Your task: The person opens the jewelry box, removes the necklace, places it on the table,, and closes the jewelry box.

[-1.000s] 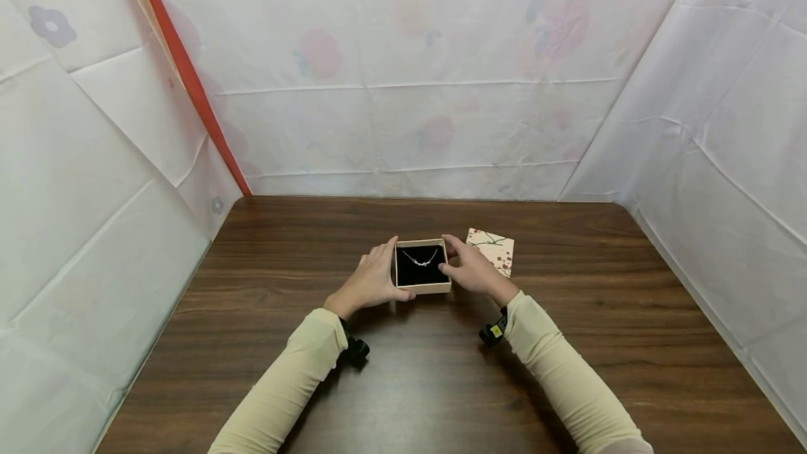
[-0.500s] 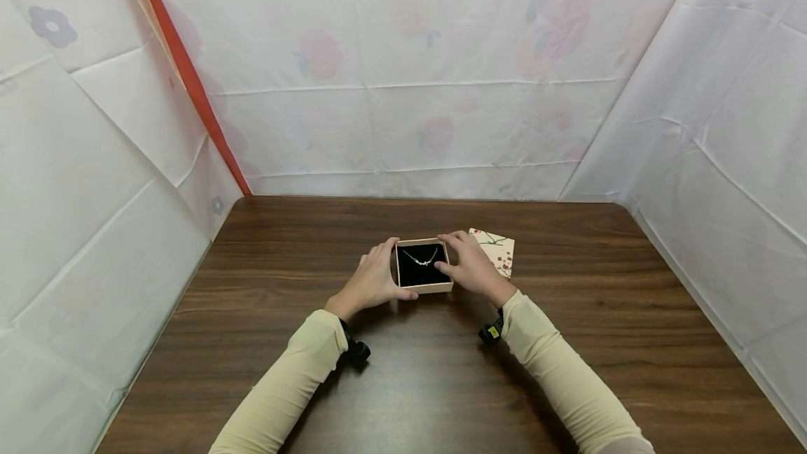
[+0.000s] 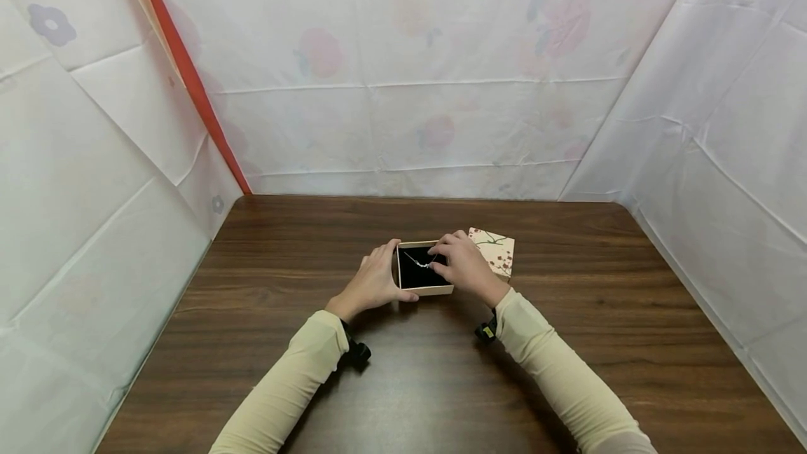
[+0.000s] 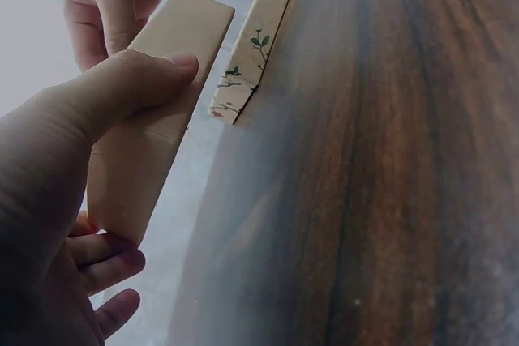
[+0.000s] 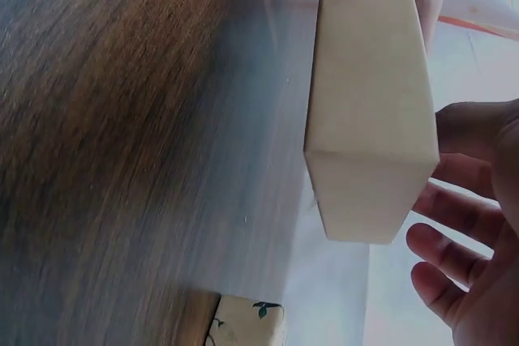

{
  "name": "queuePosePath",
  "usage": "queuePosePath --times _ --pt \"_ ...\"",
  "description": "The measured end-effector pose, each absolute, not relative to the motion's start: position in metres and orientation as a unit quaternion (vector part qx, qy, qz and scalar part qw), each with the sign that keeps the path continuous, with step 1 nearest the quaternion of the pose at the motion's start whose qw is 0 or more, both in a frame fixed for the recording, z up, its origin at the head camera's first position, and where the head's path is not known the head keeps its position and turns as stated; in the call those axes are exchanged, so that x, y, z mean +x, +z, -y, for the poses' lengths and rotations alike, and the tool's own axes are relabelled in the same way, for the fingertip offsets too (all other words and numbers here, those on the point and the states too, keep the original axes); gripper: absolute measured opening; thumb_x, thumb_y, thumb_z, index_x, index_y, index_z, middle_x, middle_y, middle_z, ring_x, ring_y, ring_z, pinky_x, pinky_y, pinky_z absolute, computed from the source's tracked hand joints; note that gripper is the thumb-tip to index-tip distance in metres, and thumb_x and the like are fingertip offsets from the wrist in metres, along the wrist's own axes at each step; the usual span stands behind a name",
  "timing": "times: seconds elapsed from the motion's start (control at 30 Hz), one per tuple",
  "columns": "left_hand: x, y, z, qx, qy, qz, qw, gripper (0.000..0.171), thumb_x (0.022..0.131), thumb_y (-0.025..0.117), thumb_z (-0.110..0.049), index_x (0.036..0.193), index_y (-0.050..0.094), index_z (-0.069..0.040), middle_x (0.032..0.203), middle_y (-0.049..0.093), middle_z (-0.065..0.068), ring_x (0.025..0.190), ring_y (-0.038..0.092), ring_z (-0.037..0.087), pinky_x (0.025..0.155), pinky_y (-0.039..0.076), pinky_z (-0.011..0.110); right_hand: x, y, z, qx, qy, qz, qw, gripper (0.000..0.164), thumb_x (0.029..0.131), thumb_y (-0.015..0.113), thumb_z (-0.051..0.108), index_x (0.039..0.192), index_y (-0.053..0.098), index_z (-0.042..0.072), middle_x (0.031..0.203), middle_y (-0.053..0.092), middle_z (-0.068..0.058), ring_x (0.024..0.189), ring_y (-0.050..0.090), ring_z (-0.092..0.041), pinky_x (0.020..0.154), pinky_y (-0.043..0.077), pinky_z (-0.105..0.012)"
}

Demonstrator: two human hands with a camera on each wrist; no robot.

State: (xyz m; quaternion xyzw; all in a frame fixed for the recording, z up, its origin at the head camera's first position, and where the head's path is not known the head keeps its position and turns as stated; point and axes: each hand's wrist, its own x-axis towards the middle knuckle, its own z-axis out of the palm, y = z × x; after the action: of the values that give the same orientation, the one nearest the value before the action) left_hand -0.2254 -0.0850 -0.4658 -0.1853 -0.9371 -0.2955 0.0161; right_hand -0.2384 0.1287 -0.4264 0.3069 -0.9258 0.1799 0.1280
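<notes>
A small cream box [image 3: 426, 291] sits uncovered on the wooden table, with a black pad [image 3: 412, 279] inside. Across the pad lies a thin silvery necklace [image 3: 421, 265]. My left hand [image 3: 372, 280] grips the box from its left side, the thumb along the front wall, as the left wrist view of the box [image 4: 138, 172] shows. Over the box's right edge reaches my right hand [image 3: 468, 266]; its thumb and index tip are by the necklace's right end, slightly apart. In the right wrist view the box [image 5: 373, 79] hides the fingertips.
A cream lid [image 3: 500, 252] printed with red blossoms and branches lies on the table just right of the box, partly behind the right hand. The brown wood-grain table [image 3: 403, 384] ends at white patterned cloth walls [image 3: 403, 125] behind and at both sides.
My right hand has moved left and inward, from the box's right wall to over the pad by the necklace. The left hand and box have shifted very slightly right.
</notes>
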Motion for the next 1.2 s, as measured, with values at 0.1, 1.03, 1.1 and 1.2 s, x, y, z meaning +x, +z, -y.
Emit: queuePosePath --times 0.1,1.03,1.1,1.2 --pt "-0.225 -0.466 0.084 -0.187 -0.298 0.936 0.015 0.115 0.061 0.088 -0.052 0.149 0.031 -0.003 0.143 0.048 0.014 0.131 0.045 0.033 0.102 0.037 0.057 -0.238 -0.427 -0.126 0.324 0.166 0.922 0.133 0.018 0.082 0.077 0.019 0.098 0.077 0.010 0.097 0.070 -0.004 0.091 0.055 -0.024 0.082 0.045 -0.039" --pt "-0.224 -0.476 0.080 -0.205 -0.298 0.932 0.037 0.113 0.059 0.090 -0.050 0.146 0.034 -0.003 0.140 0.050 0.014 0.128 0.048 0.032 0.100 0.036 0.053 -0.240 -0.431 -0.116 0.373 0.070 0.923 0.059 0.006 0.086 0.073 0.019 0.083 0.074 0.014 0.089 0.062 0.000 0.082 0.048 -0.018 0.073 0.043 -0.035" --pt "-0.224 -0.477 0.080 -0.206 -0.297 0.932 0.036 0.114 0.059 0.089 -0.050 0.146 0.034 -0.003 0.140 0.050 0.014 0.128 0.048 0.032 0.100 0.036 0.053 -0.240 -0.432 -0.116 0.374 0.072 0.922 0.067 0.005 0.085 0.072 0.017 0.080 0.073 0.015 0.087 0.062 0.001 0.081 0.048 -0.017 0.072 0.043 -0.034" --pt "-0.223 -0.477 0.080 -0.206 -0.301 0.931 0.030 0.114 0.060 0.089 -0.051 0.147 0.033 -0.003 0.142 0.049 0.014 0.128 0.047 0.033 0.101 0.035 0.054 -0.240 -0.433 -0.117 0.371 0.082 0.922 0.075 0.005 0.084 0.070 0.014 0.079 0.072 0.015 0.085 0.063 0.002 0.079 0.047 -0.016 0.071 0.042 -0.033"
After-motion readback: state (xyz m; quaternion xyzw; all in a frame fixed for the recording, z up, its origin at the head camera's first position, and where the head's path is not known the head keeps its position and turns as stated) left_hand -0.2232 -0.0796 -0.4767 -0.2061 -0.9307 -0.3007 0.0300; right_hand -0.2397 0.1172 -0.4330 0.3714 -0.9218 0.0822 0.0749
